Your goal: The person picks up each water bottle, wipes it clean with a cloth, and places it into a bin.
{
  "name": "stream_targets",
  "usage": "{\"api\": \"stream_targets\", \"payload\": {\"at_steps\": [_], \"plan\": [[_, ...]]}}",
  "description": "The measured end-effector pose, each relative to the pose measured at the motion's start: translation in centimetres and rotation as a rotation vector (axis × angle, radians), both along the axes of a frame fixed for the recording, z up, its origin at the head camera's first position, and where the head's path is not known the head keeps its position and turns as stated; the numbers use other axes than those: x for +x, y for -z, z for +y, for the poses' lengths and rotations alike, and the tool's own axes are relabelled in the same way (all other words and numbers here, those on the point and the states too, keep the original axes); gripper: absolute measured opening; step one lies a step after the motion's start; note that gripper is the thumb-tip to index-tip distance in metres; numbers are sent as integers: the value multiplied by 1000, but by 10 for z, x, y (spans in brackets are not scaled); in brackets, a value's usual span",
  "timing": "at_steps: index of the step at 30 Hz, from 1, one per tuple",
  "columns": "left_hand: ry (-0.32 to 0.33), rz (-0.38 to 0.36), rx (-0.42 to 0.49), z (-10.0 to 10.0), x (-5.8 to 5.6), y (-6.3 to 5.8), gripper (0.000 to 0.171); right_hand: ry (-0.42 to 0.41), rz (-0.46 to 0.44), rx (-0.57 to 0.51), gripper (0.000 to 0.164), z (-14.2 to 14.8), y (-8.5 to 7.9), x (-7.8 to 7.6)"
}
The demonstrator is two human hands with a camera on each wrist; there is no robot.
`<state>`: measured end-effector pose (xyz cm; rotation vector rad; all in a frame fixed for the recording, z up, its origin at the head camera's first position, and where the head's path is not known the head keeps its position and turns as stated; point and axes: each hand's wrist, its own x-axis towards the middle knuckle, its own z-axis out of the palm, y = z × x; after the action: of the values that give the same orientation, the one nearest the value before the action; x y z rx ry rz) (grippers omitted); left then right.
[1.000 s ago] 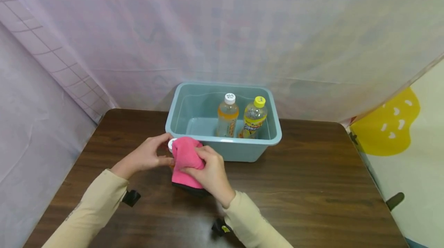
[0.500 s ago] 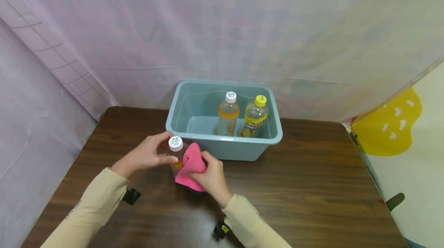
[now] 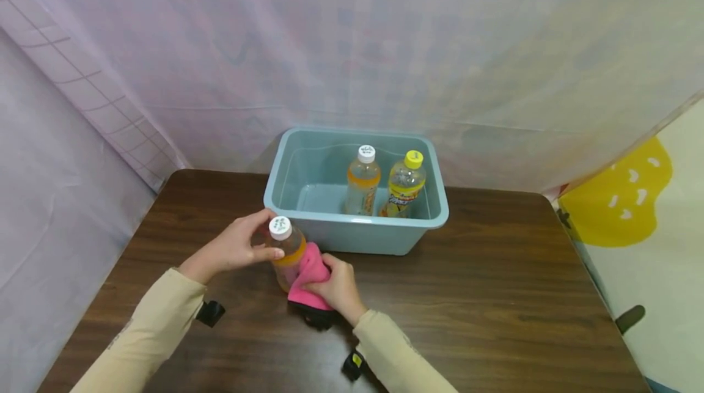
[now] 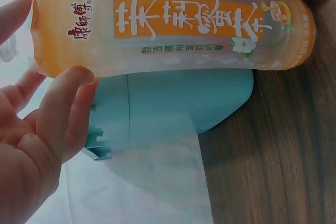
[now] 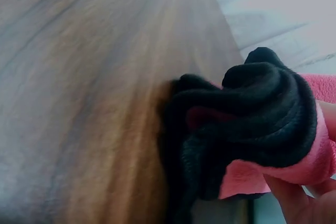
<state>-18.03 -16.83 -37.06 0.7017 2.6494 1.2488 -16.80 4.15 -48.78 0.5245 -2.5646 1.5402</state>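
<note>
My left hand (image 3: 239,245) grips a clear plastic drink bottle (image 3: 287,261) below its white cap, thumb on the near side. The bottle stands slightly tilted in front of the bin. In the left wrist view its orange label (image 4: 184,18) with white characters shows, and the fingers (image 4: 65,100) curl at the shoulder end. With my right hand (image 3: 340,288) I hold a bunched cloth (image 3: 312,280), pink on one face and black on the other, against the bottle's right side. The cloth's black folds (image 5: 262,111) fill much of the right wrist view.
A blue-green plastic bin (image 3: 379,240) stands at the table's back edge, just behind my hands. Inside it are a white-capped bottle (image 3: 363,184) and a yellow-capped bottle (image 3: 406,190). The brown wooden table (image 3: 495,283) stretches out to the right; a pale curtain (image 3: 352,44) hangs behind.
The cloth and my right hand have slid down and right along the bottle, uncovering its shoulder and orange band. My left hand keeps its hold with hardly any movement.
</note>
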Motion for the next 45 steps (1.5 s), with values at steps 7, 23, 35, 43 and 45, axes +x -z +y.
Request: {"api": "stream_targets", "payload": {"at_steps": [7, 23, 35, 43, 45], "plan": [[25, 58, 1, -1, 1, 6, 46, -3, -16, 18, 36, 5, 5, 0], [90, 162, -9, -5, 5, 6, 39, 6, -59, -70, 38, 28, -8, 16], [-23, 205, -7, 2, 8, 11, 51, 22, -62, -95, 38, 35, -24, 22], [18, 121, 48, -2, 7, 8, 48, -18, -61, -129, 39, 35, -30, 20], [30, 83, 74, -3, 7, 7, 46, -32, -46, -134, 38, 34, -43, 23]]}}
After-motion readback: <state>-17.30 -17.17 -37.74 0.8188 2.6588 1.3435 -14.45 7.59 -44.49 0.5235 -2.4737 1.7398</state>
